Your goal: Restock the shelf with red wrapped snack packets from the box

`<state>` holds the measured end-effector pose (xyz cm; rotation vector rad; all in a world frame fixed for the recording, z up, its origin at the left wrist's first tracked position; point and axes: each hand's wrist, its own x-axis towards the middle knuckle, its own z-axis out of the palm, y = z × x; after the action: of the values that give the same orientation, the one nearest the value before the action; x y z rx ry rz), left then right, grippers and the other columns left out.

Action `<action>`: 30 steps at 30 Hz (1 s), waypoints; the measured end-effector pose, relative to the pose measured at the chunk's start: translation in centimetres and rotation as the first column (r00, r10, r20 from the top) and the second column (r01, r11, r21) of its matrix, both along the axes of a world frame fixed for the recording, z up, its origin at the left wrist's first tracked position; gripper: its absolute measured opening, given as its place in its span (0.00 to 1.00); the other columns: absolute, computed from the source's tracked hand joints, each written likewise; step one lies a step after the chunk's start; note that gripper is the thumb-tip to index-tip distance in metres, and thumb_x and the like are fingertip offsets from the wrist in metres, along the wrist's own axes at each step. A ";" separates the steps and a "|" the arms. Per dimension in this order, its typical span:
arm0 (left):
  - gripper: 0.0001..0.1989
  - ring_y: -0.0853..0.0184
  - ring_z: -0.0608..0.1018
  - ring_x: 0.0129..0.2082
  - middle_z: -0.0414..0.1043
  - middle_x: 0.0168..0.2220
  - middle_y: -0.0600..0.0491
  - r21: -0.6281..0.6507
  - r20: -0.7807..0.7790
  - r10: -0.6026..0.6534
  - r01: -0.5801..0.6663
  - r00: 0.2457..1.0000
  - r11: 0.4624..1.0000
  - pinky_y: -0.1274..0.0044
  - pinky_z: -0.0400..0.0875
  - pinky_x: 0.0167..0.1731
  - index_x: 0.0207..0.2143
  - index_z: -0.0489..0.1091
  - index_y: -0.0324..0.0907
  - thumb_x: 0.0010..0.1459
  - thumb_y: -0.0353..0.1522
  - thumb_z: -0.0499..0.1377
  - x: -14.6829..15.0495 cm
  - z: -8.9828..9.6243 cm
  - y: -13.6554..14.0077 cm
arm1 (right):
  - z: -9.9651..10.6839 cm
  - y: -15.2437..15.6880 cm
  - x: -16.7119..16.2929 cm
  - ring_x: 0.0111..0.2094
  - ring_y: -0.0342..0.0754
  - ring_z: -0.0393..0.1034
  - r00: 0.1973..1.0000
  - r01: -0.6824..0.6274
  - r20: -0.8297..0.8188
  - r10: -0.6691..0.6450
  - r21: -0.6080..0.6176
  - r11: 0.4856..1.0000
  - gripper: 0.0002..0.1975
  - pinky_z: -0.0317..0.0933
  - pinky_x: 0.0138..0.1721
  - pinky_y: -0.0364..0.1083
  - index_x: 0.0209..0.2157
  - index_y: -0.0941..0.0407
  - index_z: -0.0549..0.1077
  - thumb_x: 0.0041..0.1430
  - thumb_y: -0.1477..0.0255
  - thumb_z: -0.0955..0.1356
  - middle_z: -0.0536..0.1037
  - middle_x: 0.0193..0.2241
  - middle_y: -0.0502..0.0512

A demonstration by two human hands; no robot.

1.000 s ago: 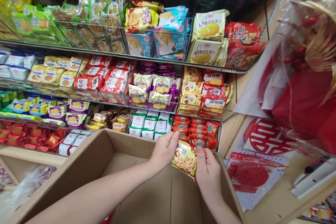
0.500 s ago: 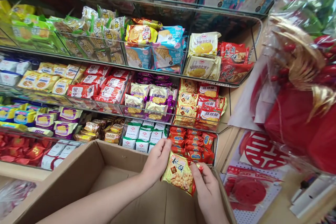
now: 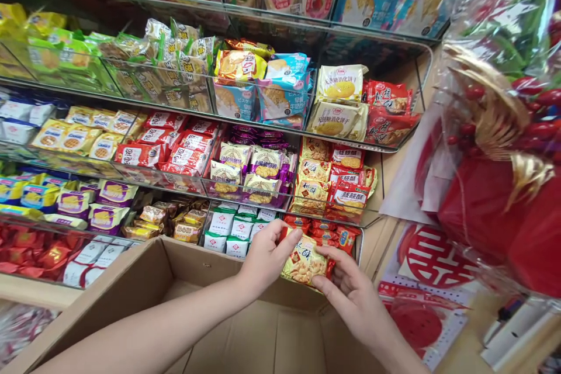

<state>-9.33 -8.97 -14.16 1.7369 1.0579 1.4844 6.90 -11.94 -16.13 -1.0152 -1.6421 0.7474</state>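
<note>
Currently held: a yellow packet (image 3: 304,263), tilted, printed side up, between the two hands, over the far right part of the cardboard box (image 3: 109,298) as seen from the head.
Left grip: the left hand (image 3: 269,257) pinches the packet's left side, thumb on top and fingers curled beneath.
Right grip: the right hand (image 3: 359,295) is at the packet's right edge, thumb and forefinger apart; whether it presses on the packet, I cannot tell.
Behind the hands: small red packets (image 3: 326,231) in the lowest row, partly hidden, with white-and-green packets (image 3: 236,228) just left of them.
One row up: yellow packets (image 3: 311,191) with similar print, beside red packs (image 3: 348,196).
Higher shelf: cream packs (image 3: 335,120) next to blue ones (image 3: 283,90).
Right side: a plastic-wrapped red bundle (image 3: 486,222) near a red paper-cut (image 3: 438,257).
</note>
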 end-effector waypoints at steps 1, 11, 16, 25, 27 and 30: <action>0.12 0.75 0.62 0.20 0.57 0.20 0.60 0.015 0.001 -0.012 0.011 1.000 1.000 0.82 0.58 0.21 0.27 0.61 0.40 0.54 0.40 0.51 0.0 0.5 0.1 | 0.7 0.3 0.2 0.38 0.47 0.68 0.998 -0.062 0.001 0.062 -0.012 0.998 0.19 0.64 0.38 0.45 0.43 0.52 0.66 0.47 0.65 0.68 0.72 0.39 0.55; 0.18 0.63 0.58 0.54 0.58 0.53 0.45 0.776 -0.432 0.470 0.052 0.770 0.628 0.67 0.54 0.52 0.49 0.58 0.39 0.55 0.28 0.48 -0.8 7.2 4.5 | 12.2 8.8 1.6 0.29 0.44 0.66 0.942 0.262 0.065 -0.330 0.472 0.842 0.16 0.61 0.33 0.47 0.40 0.56 0.69 0.46 0.69 0.67 0.73 0.34 0.54; 0.21 0.59 0.54 0.57 0.54 0.56 0.44 0.792 -0.575 0.678 0.106 0.458 0.601 0.64 0.51 0.52 0.53 0.55 0.35 0.57 0.30 0.45 0.4 9.4 7.5 | 13.9 12.2 -0.7 0.27 0.44 0.65 0.873 0.353 0.110 -0.475 0.529 0.772 0.11 0.58 0.33 0.46 0.33 0.59 0.72 0.44 0.72 0.67 0.74 0.31 0.54; 0.21 0.56 0.54 0.56 0.55 0.56 0.47 0.805 -0.559 0.756 0.006 0.340 0.593 0.53 0.36 0.53 0.54 0.54 0.40 0.58 0.32 0.43 1.9 10.8 10.2 | 13.3 13.0 -0.8 0.30 0.46 0.63 0.710 0.283 0.332 -0.620 0.672 0.685 0.08 0.57 0.35 0.46 0.31 0.60 0.71 0.46 0.73 0.66 0.70 0.29 0.56; 0.19 0.56 0.58 0.53 0.61 0.52 0.46 0.816 -0.533 0.771 -0.029 0.349 0.577 0.52 0.37 0.52 0.52 0.57 0.39 0.58 0.31 0.43 2.3 11.1 10.7 | 13.0 12.9 -0.4 0.32 0.48 0.62 0.605 0.246 0.389 -0.694 0.738 0.628 0.09 0.57 0.35 0.45 0.32 0.60 0.70 0.46 0.75 0.65 0.68 0.33 0.59; 0.16 0.58 0.65 0.46 0.69 0.41 0.45 0.844 -0.495 0.806 -0.041 0.325 0.535 0.57 0.46 0.50 0.44 0.65 0.35 0.59 0.28 0.42 2.8 11.9 11.4 | 13.1 13.2 -0.3 0.31 0.50 0.61 0.468 0.233 0.445 -0.764 0.772 0.592 0.08 0.56 0.32 0.47 0.31 0.61 0.69 0.50 0.76 0.60 0.66 0.31 0.61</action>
<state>-6.56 2.43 -2.30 3.2400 1.8097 1.3673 6.63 1.28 -3.02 -1.3146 -1.8504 -0.7943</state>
